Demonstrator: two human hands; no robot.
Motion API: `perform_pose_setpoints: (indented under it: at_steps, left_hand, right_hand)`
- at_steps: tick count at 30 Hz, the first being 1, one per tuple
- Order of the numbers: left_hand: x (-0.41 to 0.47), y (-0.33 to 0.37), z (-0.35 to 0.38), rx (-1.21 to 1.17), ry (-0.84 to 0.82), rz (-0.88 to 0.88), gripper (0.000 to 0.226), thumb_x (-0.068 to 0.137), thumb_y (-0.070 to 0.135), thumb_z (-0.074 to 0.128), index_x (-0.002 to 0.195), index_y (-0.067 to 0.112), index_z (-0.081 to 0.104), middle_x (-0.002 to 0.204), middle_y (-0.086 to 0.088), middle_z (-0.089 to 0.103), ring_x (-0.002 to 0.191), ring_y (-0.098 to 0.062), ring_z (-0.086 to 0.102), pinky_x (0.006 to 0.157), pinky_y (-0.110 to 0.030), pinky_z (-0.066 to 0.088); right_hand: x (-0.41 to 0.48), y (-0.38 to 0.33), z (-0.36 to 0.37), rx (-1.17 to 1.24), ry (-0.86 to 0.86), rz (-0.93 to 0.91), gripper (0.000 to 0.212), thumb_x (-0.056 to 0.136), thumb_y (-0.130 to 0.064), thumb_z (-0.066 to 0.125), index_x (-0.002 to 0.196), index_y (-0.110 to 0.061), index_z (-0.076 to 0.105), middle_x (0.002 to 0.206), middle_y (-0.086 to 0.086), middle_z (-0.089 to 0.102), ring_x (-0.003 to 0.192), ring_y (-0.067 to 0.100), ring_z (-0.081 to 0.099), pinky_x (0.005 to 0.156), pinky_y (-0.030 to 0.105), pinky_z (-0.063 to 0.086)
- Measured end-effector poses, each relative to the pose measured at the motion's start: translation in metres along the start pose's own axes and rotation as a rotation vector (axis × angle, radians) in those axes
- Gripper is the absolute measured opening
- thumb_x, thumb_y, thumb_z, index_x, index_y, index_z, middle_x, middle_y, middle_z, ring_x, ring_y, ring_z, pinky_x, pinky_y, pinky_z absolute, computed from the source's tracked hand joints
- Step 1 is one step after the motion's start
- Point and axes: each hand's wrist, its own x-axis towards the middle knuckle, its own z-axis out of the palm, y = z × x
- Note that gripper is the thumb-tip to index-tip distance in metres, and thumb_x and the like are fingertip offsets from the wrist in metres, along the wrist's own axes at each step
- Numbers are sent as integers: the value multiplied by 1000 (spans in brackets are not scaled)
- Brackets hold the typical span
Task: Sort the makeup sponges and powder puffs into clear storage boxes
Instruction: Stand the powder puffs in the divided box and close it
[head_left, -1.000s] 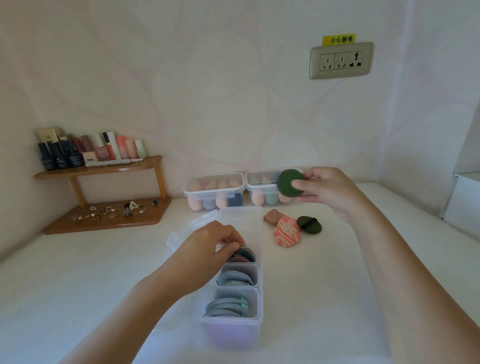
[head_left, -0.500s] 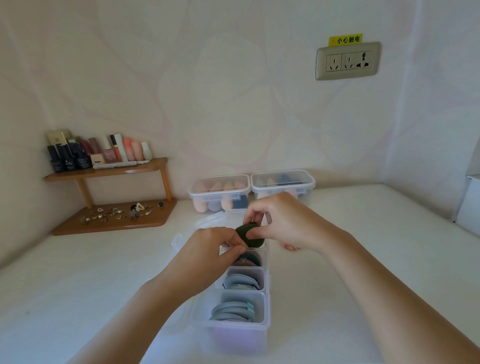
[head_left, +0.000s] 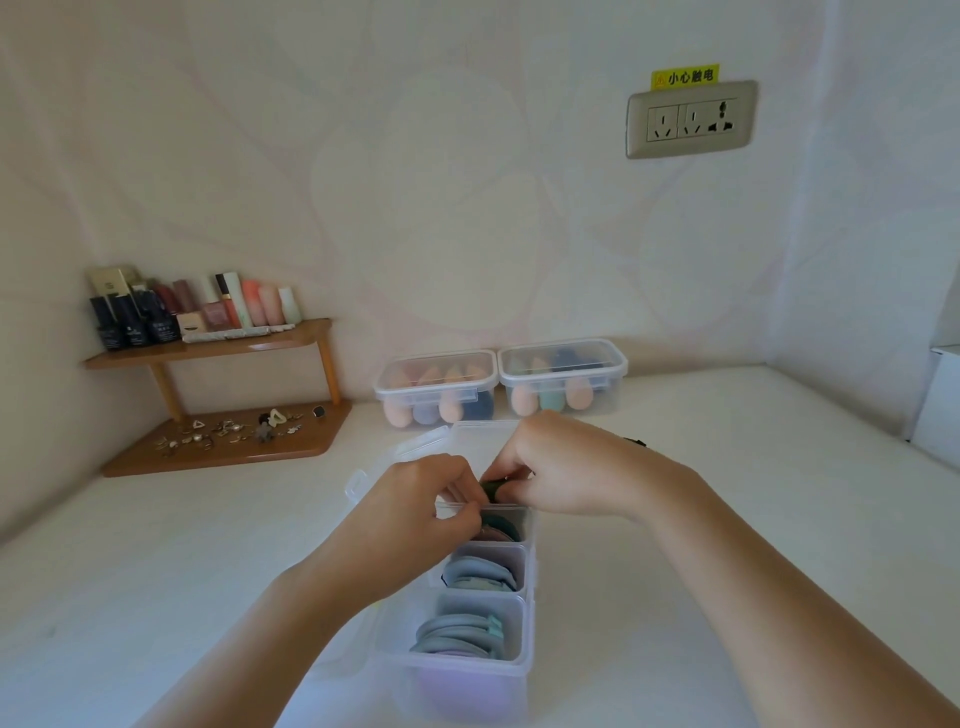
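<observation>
1. Head view, centre of frame: the right hand (head_left: 571, 467) pinches a dark green puff (head_left: 493, 488) just above the uppermost compartment of the divided clear box (head_left: 525, 670).
2. The left hand (head_left: 415, 499) curls beside it; what it grips cannot be told.
3. Step: slotting the puff in; next, it probably needs pressing down edgewise.

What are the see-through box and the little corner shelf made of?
The divided box looks like clear, slightly frosted plastic: puffs show through its walls. The corner shelf looks like wood with a glossy finish: warm brown, light shining on top.
</observation>
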Motion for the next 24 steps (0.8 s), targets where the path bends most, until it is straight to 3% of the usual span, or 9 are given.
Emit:
perform_pose_setpoints:
  at_steps: [4,7,9,14,19,22,24]
  left_hand:
    - [0,3,-2,-5,1,14,21,83,22,59,75,41,59,81,26,59,85,9,54,63,0,39]
    - [0,3,-2,-7,3,33,20,82,21,60,75,40,60,80,26,59,88,15,50,65,2,38]
    - [0,2,-2,-8,3,30,20,82,21,60,75,40,60,81,26,60,88,14,51,66,2,38]
    - [0,4,0,-15,-9,9,17,85,26,59,78,41,59,82,27,59,84,9,55,60,0,39]
    - [1,7,2,-10,-30,19,17,86,28,59,78,43,55,85,27,58,86,11,53,61,0,40]
    - [-1,6,2,-7,-29,53,20,87,28,58,94,45,51,93,31,53,94,16,48,66,-1,39]
    - [-1,5,2,-5,-56,57,24,90,29,55,106,46,50,98,33,53,95,18,48,68,-1,38]
  right_hand:
    - [1,-10,1,-170,171,5,11,82,-24,63,89,-19,71,84,1,67,79,22,62,64,32,52]
    - [3,-17,3,-345,227,-29,7,84,-21,63,82,-16,68,72,2,57,75,23,57,48,24,29]
    - [3,-18,2,-390,233,-47,6,85,-18,62,82,-17,67,64,-1,48,71,22,52,47,24,20]
    - [-4,-7,-6,-134,53,28,16,85,-17,61,85,-7,74,80,12,68,62,20,52,48,23,32]
    - [-5,-5,-9,-63,-157,114,23,87,-8,47,88,-8,70,74,16,62,50,19,47,45,21,36]
    - [-8,-4,-14,-24,-231,111,31,91,-13,45,103,-24,71,69,7,55,51,17,45,48,21,36]
    - [-7,-3,-13,5,-193,97,30,92,-14,49,105,-25,73,61,1,51,49,15,41,45,20,33]
